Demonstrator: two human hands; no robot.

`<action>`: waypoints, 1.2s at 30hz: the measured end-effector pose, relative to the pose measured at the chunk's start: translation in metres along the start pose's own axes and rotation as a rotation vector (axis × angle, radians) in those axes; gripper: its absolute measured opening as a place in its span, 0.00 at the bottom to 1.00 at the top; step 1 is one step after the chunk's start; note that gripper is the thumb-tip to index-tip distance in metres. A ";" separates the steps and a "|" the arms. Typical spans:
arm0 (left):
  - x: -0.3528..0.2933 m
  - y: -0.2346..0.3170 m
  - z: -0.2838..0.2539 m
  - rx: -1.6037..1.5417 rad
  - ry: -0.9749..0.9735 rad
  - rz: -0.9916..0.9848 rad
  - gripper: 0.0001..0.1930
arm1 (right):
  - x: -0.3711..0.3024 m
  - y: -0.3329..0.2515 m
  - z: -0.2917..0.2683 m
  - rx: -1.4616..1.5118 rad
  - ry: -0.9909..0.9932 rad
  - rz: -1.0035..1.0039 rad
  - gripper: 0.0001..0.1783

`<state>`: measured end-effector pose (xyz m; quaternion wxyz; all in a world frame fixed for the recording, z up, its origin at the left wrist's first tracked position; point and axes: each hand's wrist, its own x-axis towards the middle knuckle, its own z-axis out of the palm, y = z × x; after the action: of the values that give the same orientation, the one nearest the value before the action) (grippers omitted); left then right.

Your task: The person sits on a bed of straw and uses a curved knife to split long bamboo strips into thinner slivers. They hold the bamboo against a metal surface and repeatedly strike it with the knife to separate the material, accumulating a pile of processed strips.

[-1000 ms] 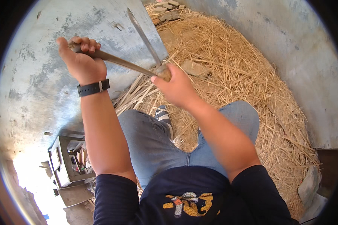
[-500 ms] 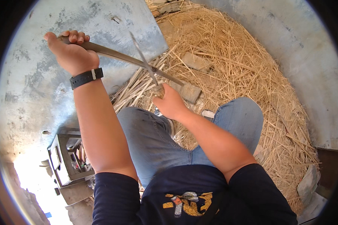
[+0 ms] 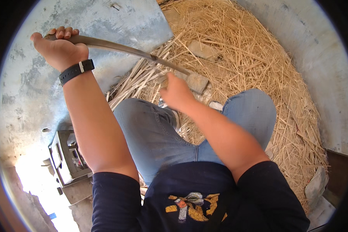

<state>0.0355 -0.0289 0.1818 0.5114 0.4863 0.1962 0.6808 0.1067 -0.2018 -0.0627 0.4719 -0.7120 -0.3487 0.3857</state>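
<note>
So the stick (image 3: 116, 46) is long, brown and a bit bowed, and it slants across the far side from the far left toward the middle. There's a small dark nick partway down it, and its low end comes to the block (image 3: 198, 82) sitting in the straw; can't tell if they actually touch.

Left hand (image 3: 62, 50) has its fingers wrapped tight round the high end, out at the far left. Black watch (image 3: 76, 72) on that wrist. Right hand (image 3: 178, 92) is near the stick's low end, just on the near side of it, fingers curled round a brownish handle (image 3: 163, 80). It's blurry there, so I can't make out what's past the handle.

Loose stalks (image 3: 137, 83) are heaped left of the right hand, a flat stone (image 3: 203, 51) lies beyond the block, and straw (image 3: 259, 77) covers the floor off to the right. Closer in you've got bent knees in blue jeans (image 3: 150, 127) and a dark tee (image 3: 193, 174). A boxy frame (image 3: 67, 154) stands on the near left, and a grey rock (image 3: 316, 187) on the near right.
</note>
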 end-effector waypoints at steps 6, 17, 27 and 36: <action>0.000 0.001 -0.008 -0.011 0.036 -0.014 0.24 | 0.012 0.003 -0.027 0.093 -0.103 0.309 0.26; -0.003 0.005 -0.006 0.050 -0.014 -0.001 0.23 | 0.024 0.032 -0.009 0.115 -0.041 0.323 0.25; -0.010 0.007 0.007 0.092 -0.034 0.068 0.22 | 0.002 0.001 0.010 0.093 0.013 -0.049 0.20; -0.002 -0.003 -0.007 0.069 0.088 0.035 0.21 | -0.003 -0.013 -0.006 0.005 -0.010 -0.077 0.27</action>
<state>0.0307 -0.0281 0.1756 0.4732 0.4764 0.2334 0.7033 0.1089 -0.2031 -0.0480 0.4864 -0.6948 -0.3773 0.3718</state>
